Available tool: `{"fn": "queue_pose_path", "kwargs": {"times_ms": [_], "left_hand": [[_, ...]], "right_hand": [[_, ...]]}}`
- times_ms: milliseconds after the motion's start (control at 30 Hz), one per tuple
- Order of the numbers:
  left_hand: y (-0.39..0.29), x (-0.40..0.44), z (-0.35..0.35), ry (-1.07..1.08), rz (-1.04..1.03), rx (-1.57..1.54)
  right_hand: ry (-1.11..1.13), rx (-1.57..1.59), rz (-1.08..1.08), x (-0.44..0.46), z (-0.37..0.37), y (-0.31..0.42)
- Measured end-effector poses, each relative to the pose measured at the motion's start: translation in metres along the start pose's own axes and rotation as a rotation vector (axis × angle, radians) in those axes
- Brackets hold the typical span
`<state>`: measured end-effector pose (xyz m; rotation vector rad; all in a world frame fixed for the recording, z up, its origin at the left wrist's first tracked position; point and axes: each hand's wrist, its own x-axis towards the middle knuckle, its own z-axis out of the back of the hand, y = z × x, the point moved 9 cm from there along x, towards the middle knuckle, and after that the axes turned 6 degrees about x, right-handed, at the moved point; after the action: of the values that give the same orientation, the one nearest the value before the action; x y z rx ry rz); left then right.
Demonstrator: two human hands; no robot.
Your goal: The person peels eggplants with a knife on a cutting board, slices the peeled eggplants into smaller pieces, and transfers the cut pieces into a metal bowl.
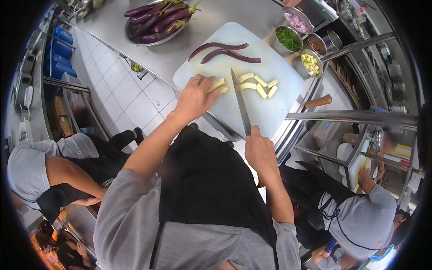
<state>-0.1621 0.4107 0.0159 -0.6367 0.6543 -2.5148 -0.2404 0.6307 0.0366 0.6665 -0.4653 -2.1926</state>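
A white cutting board (pixel 274 105) lies on the steel counter. My right hand (pixel 259 150) is closed around the handle of a kitchen knife (pixel 240 101), whose blade points away from me across the board. My left hand (pixel 195 99), fingers bent, presses pale eggplant strips (pixel 217 84) against the board, left of the blade; the fingers partly cover them. Right of the blade lie several short pale eggplant pieces (pixel 248 85), apart from my hands. Farther back on the board rest two long purple-skinned eggplant strips (pixel 231 54).
A metal bowl (pixel 157 42) of whole eggplants stands at the back left. Metal bowls of chopped onion (pixel 297 21), cut greens (pixel 288 38) and pale diced pieces (pixel 310 63) stand at the right. Co-workers in grey shirts are on my left (pixel 31 168) and right (pixel 360 220).
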Motion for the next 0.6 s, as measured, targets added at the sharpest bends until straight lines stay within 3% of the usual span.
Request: {"fn": "queue_pose_path", "kwargs": {"times_ms": [200, 300, 400, 600], "left_hand": [[0.022, 0.027, -0.015, 0.069, 0.062, 0.064], [-0.01, 0.023, 0.01, -0.127, -0.127, 0.232], [-0.022, 0.003, -0.013, 0.121, -0.088, 0.261], [-0.028, -0.006, -0.031, 0.076, -0.139, 0.197]], "right_hand": [[-0.026, 0.031, -0.037, -0.008, 0.002, -0.013], [-0.007, 0.055, -0.052, -0.012, -0.003, -0.019], [-0.003, 0.08, -0.043, -0.014, -0.002, -0.016], [0.011, 0.067, -0.063, -0.024, 0.002, -0.02]]}}
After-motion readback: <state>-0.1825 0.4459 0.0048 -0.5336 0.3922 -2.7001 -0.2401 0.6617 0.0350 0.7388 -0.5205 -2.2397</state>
